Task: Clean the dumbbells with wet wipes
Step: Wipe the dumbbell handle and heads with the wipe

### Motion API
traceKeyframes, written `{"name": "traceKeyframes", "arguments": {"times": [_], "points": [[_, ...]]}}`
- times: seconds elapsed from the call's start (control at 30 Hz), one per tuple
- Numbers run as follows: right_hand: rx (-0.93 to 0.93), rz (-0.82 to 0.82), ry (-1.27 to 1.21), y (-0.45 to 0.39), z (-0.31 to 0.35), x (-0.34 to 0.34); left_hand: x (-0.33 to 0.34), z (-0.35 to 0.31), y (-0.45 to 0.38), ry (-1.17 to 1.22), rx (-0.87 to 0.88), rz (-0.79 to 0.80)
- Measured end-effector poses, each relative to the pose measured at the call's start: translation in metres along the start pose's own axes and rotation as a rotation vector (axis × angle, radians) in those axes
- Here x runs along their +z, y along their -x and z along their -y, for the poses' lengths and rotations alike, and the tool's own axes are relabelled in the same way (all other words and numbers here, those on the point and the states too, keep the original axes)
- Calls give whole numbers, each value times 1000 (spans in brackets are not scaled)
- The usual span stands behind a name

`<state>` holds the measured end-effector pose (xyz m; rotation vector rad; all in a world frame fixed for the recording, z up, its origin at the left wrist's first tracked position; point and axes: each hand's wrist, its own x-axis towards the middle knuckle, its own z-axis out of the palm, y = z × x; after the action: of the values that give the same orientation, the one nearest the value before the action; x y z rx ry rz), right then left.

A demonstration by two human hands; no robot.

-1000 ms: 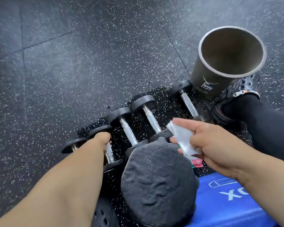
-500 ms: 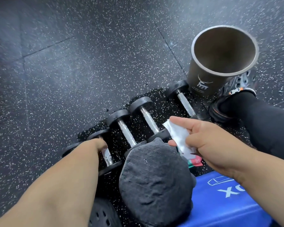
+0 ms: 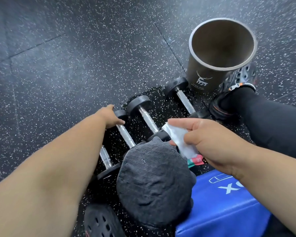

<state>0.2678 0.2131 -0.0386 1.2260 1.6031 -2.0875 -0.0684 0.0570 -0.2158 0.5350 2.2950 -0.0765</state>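
Several small black dumbbells with chrome handles lie side by side on the speckled black floor: one (image 3: 185,101) by the bin, one (image 3: 148,119) in the middle, one (image 3: 125,134) to its left, and one (image 3: 105,157) beside my left forearm. My left hand (image 3: 109,115) reaches over the far ends of the left dumbbells. Its thumb touches a chrome handle, and its fingers are mostly hidden. My right hand (image 3: 208,142) pinches a white wet wipe (image 3: 178,139) just above the near ends of the middle dumbbells. A red and green wipe packet (image 3: 195,160) lies under it.
A tall brown bin (image 3: 202,77) stands open behind the right dumbbell. A black shoe (image 3: 236,89) and a black-clad leg lie to its right. A dark grey fabric bulge (image 3: 154,182) covers the near dumbbell ends. A blue pad (image 3: 229,202) and a perforated black shoe (image 3: 101,223) are at the bottom. The floor around the dumbbells is wet.
My left hand has moved away from me, from a chrome handle to the far ends of the left dumbbells. My right hand still holds the wipe in about the same place.
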Motion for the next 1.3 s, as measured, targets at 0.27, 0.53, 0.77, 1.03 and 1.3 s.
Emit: {"name": "traceKeyframes", "arguments": {"times": [0.27,0.53,0.77,1.03,1.3], "points": [[-2,-29,60,-13,-5,-5,4,4,-33,-103,18,67],[17,-3,19,-14,1,-8,-6,2,-31,-126,50,118],[-59,20,2,8,16,-7,-17,-6,15,-227,92,-3],[-148,56,31,45,32,-7,-75,-36,111,-446,229,-427],[-334,-55,85,69,46,-7,-148,-64,280,-372,256,-791]]}}
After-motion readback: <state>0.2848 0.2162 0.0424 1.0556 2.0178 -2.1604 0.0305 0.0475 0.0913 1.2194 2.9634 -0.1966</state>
